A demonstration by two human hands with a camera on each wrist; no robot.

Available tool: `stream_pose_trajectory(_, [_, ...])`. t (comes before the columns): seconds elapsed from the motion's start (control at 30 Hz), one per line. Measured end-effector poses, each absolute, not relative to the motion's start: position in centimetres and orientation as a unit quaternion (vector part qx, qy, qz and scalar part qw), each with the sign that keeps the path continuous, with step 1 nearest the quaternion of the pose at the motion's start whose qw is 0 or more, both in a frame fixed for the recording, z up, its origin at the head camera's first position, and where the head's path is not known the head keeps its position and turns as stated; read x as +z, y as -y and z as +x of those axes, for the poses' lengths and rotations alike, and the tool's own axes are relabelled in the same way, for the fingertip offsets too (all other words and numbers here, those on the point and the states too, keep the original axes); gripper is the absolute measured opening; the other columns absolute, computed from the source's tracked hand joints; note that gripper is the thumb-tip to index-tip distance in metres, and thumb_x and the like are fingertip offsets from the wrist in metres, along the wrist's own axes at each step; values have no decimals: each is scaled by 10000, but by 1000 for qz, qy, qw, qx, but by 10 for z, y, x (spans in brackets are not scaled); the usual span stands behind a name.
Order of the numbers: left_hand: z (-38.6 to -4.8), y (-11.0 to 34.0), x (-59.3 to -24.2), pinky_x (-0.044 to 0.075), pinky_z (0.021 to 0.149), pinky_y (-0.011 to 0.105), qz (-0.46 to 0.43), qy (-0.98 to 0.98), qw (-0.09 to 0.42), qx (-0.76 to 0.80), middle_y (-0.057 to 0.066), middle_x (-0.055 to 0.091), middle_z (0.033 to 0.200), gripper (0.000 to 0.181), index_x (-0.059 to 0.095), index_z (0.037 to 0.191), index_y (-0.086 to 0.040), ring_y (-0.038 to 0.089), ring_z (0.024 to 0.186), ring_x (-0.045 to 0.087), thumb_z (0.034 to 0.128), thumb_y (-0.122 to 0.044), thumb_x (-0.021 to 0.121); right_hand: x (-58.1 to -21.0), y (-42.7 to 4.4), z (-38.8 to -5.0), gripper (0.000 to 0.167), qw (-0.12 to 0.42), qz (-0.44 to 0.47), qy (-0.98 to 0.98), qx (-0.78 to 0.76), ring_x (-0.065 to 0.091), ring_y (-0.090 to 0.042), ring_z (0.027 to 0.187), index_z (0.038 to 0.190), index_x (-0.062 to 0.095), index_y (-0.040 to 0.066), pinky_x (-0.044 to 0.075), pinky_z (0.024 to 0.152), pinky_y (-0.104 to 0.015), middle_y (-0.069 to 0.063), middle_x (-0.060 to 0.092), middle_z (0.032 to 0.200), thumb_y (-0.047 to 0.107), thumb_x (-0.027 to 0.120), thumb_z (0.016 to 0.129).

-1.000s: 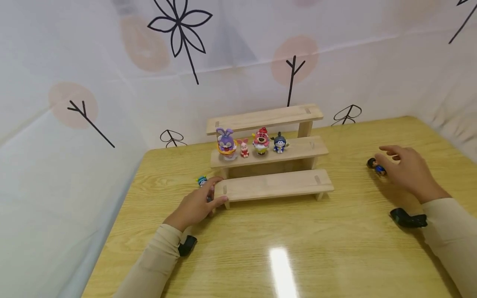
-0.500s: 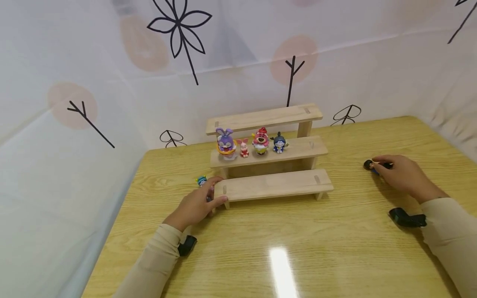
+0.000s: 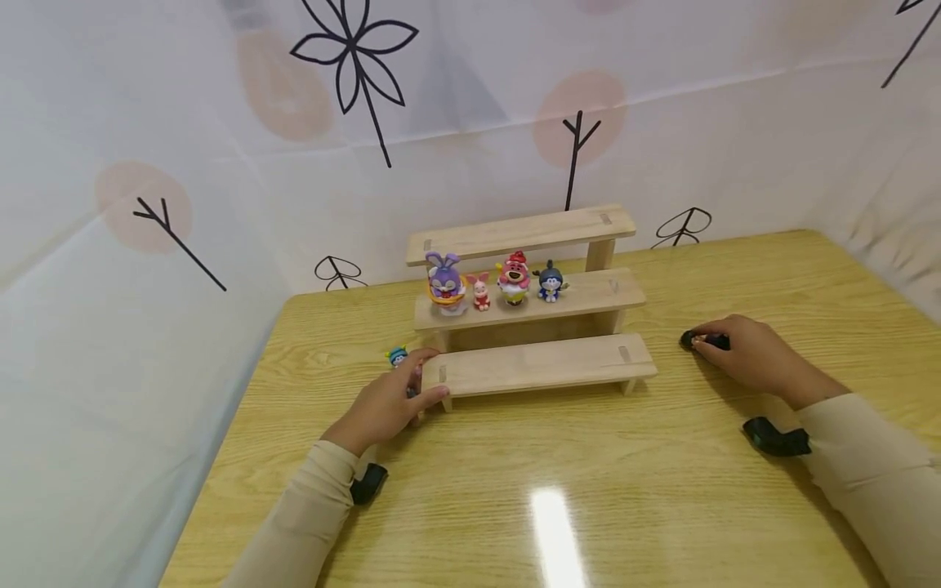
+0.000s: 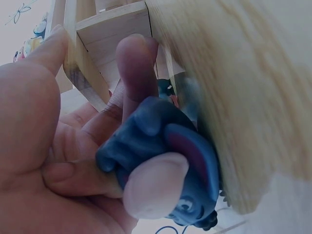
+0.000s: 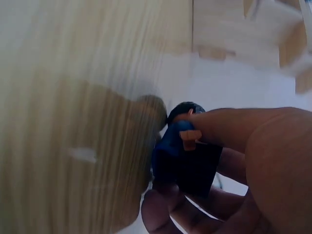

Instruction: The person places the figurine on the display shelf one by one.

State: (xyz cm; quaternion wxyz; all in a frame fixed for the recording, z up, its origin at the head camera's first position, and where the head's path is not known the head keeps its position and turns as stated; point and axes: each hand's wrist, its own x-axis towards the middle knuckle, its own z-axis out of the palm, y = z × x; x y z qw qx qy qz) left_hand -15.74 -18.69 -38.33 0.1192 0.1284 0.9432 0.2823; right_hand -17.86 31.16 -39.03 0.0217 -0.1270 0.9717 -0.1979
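My left hand (image 3: 384, 407) holds the left end of the lowest board of a three-tier wooden display shelf (image 3: 540, 363), thumb at the front edge, fingers behind. Against its curled fingers, in the left wrist view, is a blue big-eared figurine (image 4: 183, 204) with a pale rounded part; its far side is hidden. Right of the shelf, my right hand (image 3: 757, 357) pinches a small toy figure (image 5: 178, 151) with black hair, a blue top and dark legs, close above the tabletop. Behind my left fingers a figurine in a teal hat (image 3: 398, 356) is partly covered.
On the middle tier stand a purple rabbit figurine (image 3: 446, 284), a small pink pig figurine (image 3: 481, 292), a pink bear figurine (image 3: 514, 279) and a dark-blue hooded figurine (image 3: 550, 282). The yellow wood-grain table (image 3: 632, 490) meets a patterned white cloth (image 3: 470, 139) behind.
My right hand has closed its fingers on the toy figure and moved left with it toward the shelf. My left hand stays at the shelf's end.
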Motion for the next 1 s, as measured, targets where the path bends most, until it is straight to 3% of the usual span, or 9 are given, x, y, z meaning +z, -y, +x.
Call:
stream_pose_trajectory(0.1, [-157, 187, -383, 448, 588, 317, 128, -944, 118, 279, -38, 638, 908, 641, 324, 1511, -390, 122, 580, 592, 953, -591, 565, -389, -298, -176, 385, 28, -143, -969, -198, 587, -514, 1069, 1263, 608, -112, 474, 847, -614, -374, 590, 1209, 187, 581, 1022])
stream_pose_trajectory(0.37, [-157, 188, -384, 449, 589, 319, 131, -944, 116, 279, -48, 634, 881, 643, 322, 1515, -383, 122, 575, 588, 955, -587, 564, -392, -271, -169, 293, 14, -198, -957, -211, 655, -342, 948, 1186, 646, -75, 530, 788, -514, -231, 659, 1085, 140, 629, 987])
stream_pose_trajectory(0.53, [-156, 187, -383, 453, 591, 319, 130, -943, 117, 283, -41, 649, 915, 642, 319, 1516, -383, 120, 578, 596, 957, -573, 572, -391, -263, -167, 284, 8, -187, -957, -222, 671, -342, 962, 1182, 641, -61, 537, 789, -506, -211, 682, 1082, 149, 620, 992])
stream_pose_trajectory(0.67, [-156, 187, -382, 456, 594, 318, 128, -943, 119, 284, -40, 654, 939, 643, 320, 1515, -383, 120, 580, 600, 955, -571, 577, -389, -263, -166, 290, -2, -160, -958, -237, 675, -260, 859, 1194, 624, -50, 534, 691, -411, -200, 701, 1055, 170, 601, 1008])
stream_pose_trajectory(0.83, [-156, 187, -382, 457, 589, 322, 131, -942, 119, 286, -45, 643, 881, 645, 324, 1514, -378, 126, 576, 600, 954, -569, 580, -384, -263, -165, 326, -60, -140, -951, -269, 514, -103, 603, 1226, 588, -77, 407, 504, -270, -245, 688, 1013, 169, 592, 1013])
stream_pose_trajectory(1.0, [-156, 187, -383, 454, 583, 324, 132, -941, 119, 288, -52, 633, 857, 643, 329, 1508, -385, 128, 573, 600, 949, -576, 583, -376, -259, -161, 336, -150, -144, -934, -291, 524, -99, 633, 1250, 589, -75, 416, 514, -234, -259, 678, 1006, 142, 614, 996])
